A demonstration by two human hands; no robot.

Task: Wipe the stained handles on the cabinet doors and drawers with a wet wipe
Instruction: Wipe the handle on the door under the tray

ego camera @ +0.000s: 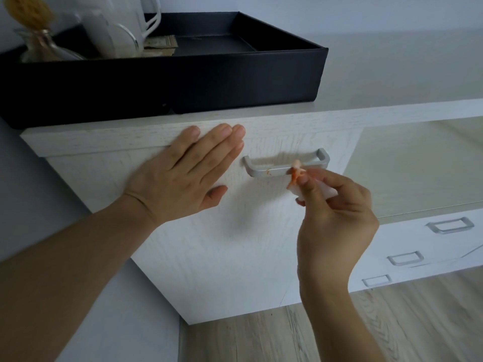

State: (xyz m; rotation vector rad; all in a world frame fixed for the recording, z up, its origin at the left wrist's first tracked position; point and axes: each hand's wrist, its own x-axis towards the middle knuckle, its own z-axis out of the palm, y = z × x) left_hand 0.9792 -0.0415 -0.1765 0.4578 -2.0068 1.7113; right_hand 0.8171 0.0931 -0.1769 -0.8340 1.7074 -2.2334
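Black tray (209, 82) sits on the counter (392, 74) at far left, overhanging the front edge a little; a glass jar (39, 45) and a white jug (115, 30) stand inside it.

Left hand (183, 173) lies flat on the white cabinet door (222, 244), fingers straight and together, tips on the counter's front edge. Holds nothing; reads as bracing the door.

Metal handle (285, 165) is just right of those fingertips. Orange-red specks show on the bar left of centre, near the left bend. Right half of the bar looks clean, though blur makes that uncertain.

Wet wipe (296, 176) is bunched to a point and touches the bar right of centre. Its tip is already stained orange. Right hand (337, 218) pinches it between thumb and curled fingers, below and to the right of the handle.

Further right: three drawer handles (450, 225) stacked down a lower unit, small in view; stains there cannot be judged.

Risks, as I judge them:
- Soiled tip could smear orange back onto the bar or onto the pale door face, unless the wipe is refolded to a clean patch.
- The narrow point may miss the specks near the left bend and the bar's underside.
- A hard push could swing the door if the left hand lifts.
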